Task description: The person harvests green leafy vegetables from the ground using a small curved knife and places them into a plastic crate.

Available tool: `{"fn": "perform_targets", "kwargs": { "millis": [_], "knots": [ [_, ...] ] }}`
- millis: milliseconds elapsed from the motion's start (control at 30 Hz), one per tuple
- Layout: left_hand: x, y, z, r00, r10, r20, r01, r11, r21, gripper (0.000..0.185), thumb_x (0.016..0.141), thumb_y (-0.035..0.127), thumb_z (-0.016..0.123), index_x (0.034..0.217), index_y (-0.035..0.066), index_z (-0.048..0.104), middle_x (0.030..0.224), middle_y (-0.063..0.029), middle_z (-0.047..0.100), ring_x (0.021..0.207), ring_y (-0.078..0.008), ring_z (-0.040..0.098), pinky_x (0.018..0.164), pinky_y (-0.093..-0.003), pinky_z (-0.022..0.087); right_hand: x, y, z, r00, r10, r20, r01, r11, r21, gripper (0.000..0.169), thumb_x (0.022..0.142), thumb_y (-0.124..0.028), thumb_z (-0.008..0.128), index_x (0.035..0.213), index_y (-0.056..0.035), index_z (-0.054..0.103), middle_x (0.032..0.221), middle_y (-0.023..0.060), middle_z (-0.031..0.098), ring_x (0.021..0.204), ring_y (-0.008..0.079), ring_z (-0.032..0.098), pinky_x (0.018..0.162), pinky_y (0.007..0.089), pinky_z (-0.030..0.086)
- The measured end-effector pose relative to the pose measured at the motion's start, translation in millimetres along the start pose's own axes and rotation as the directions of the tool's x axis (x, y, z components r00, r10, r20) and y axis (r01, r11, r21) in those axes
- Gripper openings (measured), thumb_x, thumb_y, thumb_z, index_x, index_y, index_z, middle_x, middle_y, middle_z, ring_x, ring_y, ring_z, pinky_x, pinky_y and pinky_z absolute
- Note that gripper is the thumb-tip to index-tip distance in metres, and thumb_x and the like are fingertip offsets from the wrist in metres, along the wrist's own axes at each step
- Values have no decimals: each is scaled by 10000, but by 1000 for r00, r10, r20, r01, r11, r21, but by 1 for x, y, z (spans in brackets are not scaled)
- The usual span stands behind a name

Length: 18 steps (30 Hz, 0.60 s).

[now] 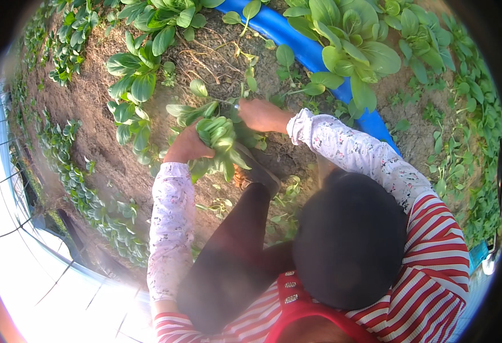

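Note:
My left hand (189,142) is closed around a leafy green plant (217,133), which looks like bok choy. Its pale green leaves spread past my fingers to the right, over my foot, and some of them are blurred. Just up and right of that plant, my right hand (260,115) is curled in a fist, palm side hidden. A thin metal tool (236,106), perhaps a small knife, shows a shiny bit at its fingers, with a narrow part pointing left. Most of the tool is hidden by the hand.
A blue hose or pipe (306,53) curves across the soil at the upper right. Large leafy plants (354,47) overhang it. More rows of greens (133,88) grow on the left. My bent leg (238,231) fills the lower middle. Wire mesh (23,223) borders the left.

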<state>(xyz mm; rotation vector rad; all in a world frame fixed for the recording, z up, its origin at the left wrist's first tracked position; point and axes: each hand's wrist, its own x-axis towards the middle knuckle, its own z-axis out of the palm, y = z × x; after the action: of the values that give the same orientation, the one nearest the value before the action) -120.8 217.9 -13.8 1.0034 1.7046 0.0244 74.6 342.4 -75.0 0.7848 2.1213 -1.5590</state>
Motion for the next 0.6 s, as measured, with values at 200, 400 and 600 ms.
{"fn": "perform_targets", "kwargs": {
  "millis": [200, 400, 600],
  "knots": [
    [-6, -4, 9, 997, 70, -39, -72, 996, -58, 705, 526, 158, 784, 1198, 127, 574, 1013, -88, 682, 929, -246, 648, 850, -341, 505, 2, -1, 20, 999, 38, -9, -36, 991, 129, 368, 910, -107, 422, 1126, 191, 415, 977, 396, 592, 939, 485, 616, 821, 490, 490],
    [-8, -13, 22, 996, 68, -62, -68, 998, 1, 710, 527, 214, 803, 1198, 143, 582, 1042, -96, 679, 978, -267, 646, 877, -345, 500, -9, 3, 35, 998, 63, -13, -59, 982, 181, 313, 881, -64, 429, 1068, 187, 422, 896, 385, 606, 860, 497, 628, 758, 503, 498],
    [-11, 7, 21, 996, 53, -76, -50, 998, 34, 748, 556, 182, 792, 1255, 78, 549, 1048, -104, 678, 947, -202, 638, 874, -318, 493, 4, 19, 41, 997, -15, -72, 24, 991, 132, 333, 888, -108, 456, 1065, 173, 435, 911, 374, 607, 885, 499, 617, 778, 509, 487]
  ]
}}
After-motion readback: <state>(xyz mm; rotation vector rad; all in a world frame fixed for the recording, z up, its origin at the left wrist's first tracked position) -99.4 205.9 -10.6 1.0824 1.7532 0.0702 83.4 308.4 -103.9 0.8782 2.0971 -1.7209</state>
